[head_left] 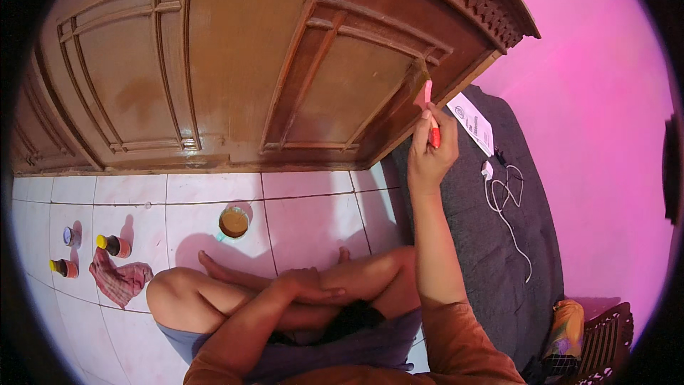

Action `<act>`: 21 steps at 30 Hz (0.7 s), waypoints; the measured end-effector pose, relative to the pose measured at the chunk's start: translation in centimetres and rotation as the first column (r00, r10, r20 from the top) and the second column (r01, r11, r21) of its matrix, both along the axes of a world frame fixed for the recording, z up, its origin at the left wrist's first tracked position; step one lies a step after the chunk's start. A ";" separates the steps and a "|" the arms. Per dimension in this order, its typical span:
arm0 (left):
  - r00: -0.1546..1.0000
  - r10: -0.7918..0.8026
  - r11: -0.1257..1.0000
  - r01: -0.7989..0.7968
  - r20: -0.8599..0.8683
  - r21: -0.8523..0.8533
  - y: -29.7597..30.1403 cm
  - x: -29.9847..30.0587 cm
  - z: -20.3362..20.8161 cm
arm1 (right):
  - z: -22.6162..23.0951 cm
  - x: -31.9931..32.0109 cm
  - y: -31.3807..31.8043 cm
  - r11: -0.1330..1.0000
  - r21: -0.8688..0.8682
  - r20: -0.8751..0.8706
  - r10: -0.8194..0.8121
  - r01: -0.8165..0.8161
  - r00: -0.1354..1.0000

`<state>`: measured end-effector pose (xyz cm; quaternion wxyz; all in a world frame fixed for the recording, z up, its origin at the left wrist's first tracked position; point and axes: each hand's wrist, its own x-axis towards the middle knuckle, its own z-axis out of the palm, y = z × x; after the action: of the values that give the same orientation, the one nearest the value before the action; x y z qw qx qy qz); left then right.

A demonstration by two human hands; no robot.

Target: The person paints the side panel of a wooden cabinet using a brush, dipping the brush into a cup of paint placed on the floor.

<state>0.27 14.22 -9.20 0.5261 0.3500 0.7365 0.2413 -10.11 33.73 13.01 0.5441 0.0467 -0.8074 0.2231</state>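
Note:
My right hand is closed around a paintbrush with a pink and red handle. Its bristles touch the moulded frame at the upper right of a door panel on a brown wooden cabinet. Some of the frame looks darker and redder than the brown around it. Across my crossed legs lies my left hand, holding nothing, its fingers loosely stretched. On the floor ahead of my legs stands a cup of brown liquid, its pale handle to the lower left.
Two dark bottles with yellow caps, a small round container and a crumpled reddish cloth are on the white tiles at left. On the right, a dark grey mattress holds a booklet and a white charger cable.

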 end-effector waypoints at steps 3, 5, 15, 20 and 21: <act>1.000 0.010 1.000 -0.010 -0.017 0.019 0.4 0.1 -1.7 | -2.0 -0.5 0.9 0.998 0.063 0.059 -0.016 0.013 0.998; 0.999 0.029 0.999 -0.028 -0.023 0.034 0.2 0.1 -1.8 | -2.3 0.2 0.6 0.998 0.060 0.079 -0.012 0.008 0.997; 0.996 0.086 0.993 -0.085 -0.007 0.082 0.4 0.3 -2.3 | -0.1 -0.1 -0.4 0.995 0.101 0.094 -0.029 0.019 0.995; 0.994 0.106 0.992 -0.104 -0.021 0.066 0.3 0.6 -2.5 | 0.6 0.4 -0.4 0.990 0.141 0.026 -0.026 0.022 0.999; 0.994 0.104 0.993 -0.103 -0.014 0.062 0.3 0.7 -2.1 | 0.9 0.1 -0.4 0.991 0.129 0.033 -0.028 0.024 0.999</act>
<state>0.92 14.50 -11.26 0.4956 0.3292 0.7505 0.2876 -10.02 33.36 13.93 0.5288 0.0672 -0.8300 0.1643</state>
